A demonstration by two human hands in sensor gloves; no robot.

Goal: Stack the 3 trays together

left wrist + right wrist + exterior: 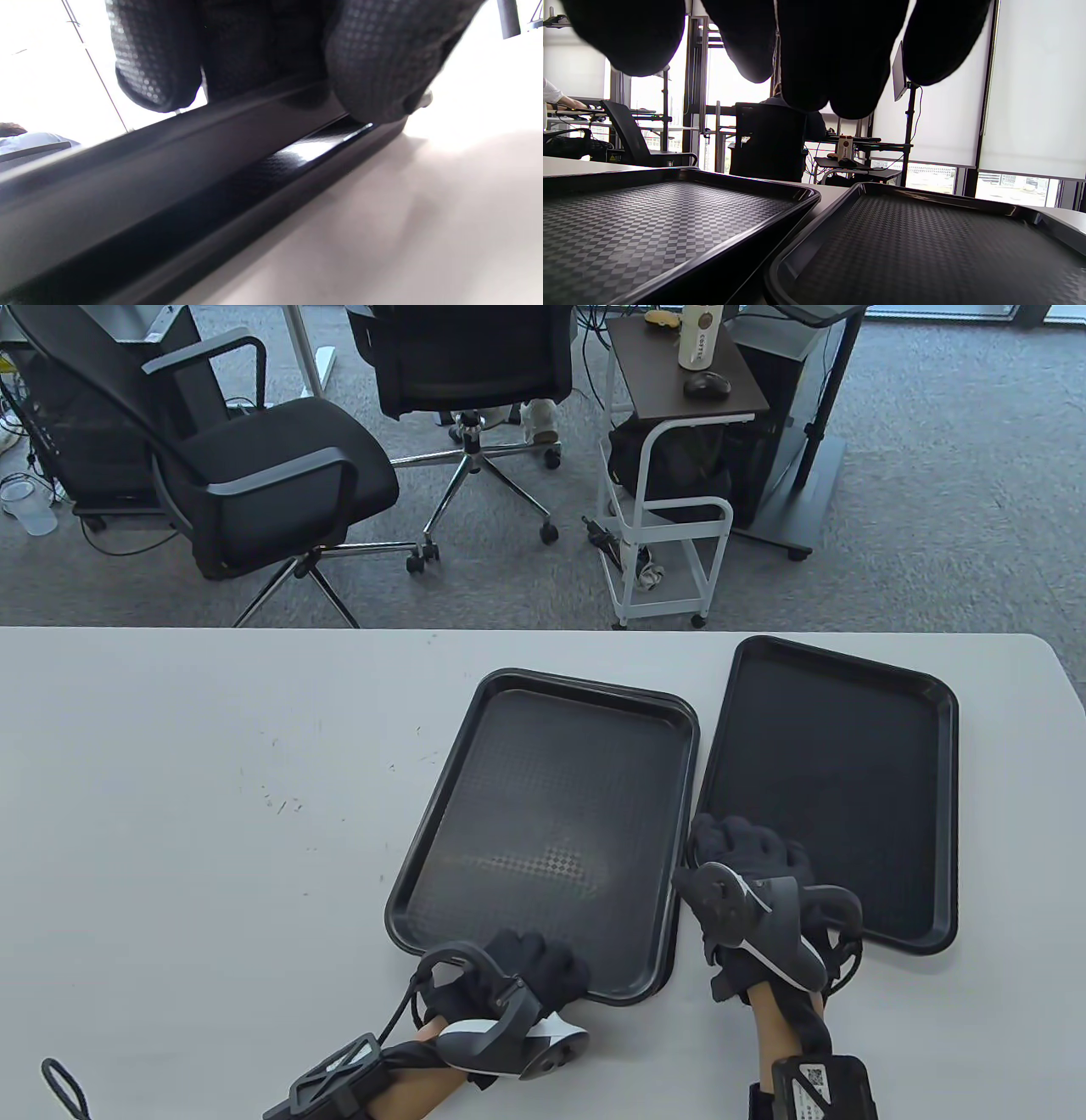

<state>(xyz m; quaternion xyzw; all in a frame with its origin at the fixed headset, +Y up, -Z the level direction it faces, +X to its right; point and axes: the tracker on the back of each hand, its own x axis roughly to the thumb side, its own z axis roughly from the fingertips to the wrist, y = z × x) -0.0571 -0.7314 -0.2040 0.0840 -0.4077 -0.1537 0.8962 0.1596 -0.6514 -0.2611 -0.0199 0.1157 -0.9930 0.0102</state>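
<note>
Two black trays lie nested in the middle of the table. The top tray (543, 814) sits slightly askew in the lower one, whose rim (672, 950) shows at the right and near side. A third black tray (836, 789) lies alone just to their right. My left hand (530, 963) grips the near rim of the top tray (169, 169), with its fingers (152, 63) over the edge and the lower tray's rim (271, 190) beneath. My right hand (738, 848) hovers open over the near left corner of the single tray (925, 245); its fingers (814, 55) hang above, touching nothing.
The white table (212, 814) stretches bare to the left of the trays. The single tray's far end lies close to the table's far edge (848, 636). Office chairs (254, 475) and a small cart (670, 526) stand beyond the table.
</note>
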